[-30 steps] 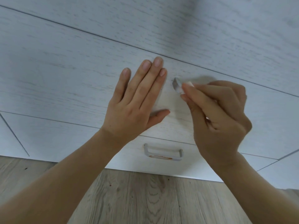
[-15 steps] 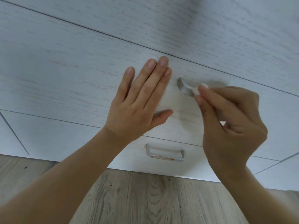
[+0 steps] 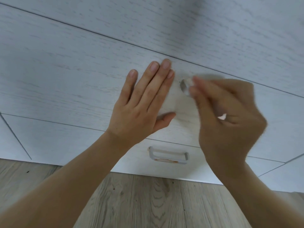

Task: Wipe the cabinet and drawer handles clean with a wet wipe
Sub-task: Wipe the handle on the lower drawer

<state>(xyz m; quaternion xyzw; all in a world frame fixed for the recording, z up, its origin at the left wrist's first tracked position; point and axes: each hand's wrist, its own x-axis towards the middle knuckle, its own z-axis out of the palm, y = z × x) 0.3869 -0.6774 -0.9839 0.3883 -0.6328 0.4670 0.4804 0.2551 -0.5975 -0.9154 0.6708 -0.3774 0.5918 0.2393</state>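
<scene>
White cabinet front (image 3: 65, 76), faint wood-grain laminate, thin dark seams between the drawer panels; grey-brown plank floor (image 3: 148, 203) below, grain and a few dark specks showing; my left hand (image 3: 139, 109) lies flat on the middle drawer front, fingers straight and together, thumb out, holding nothing; my right hand (image 3: 227, 122), blurred, has its grip curled round a white wet wipe (image 3: 222, 116), a scrap of it showing between the fingers, fingertips at the upper drawer handle (image 3: 185, 87); that handle is grey metal, only its left end visible past my fingers; lower drawer handle (image 3: 167, 156), a squared grey metal loop with rusty orange marks along its bar, partly behind my right wrist.
</scene>
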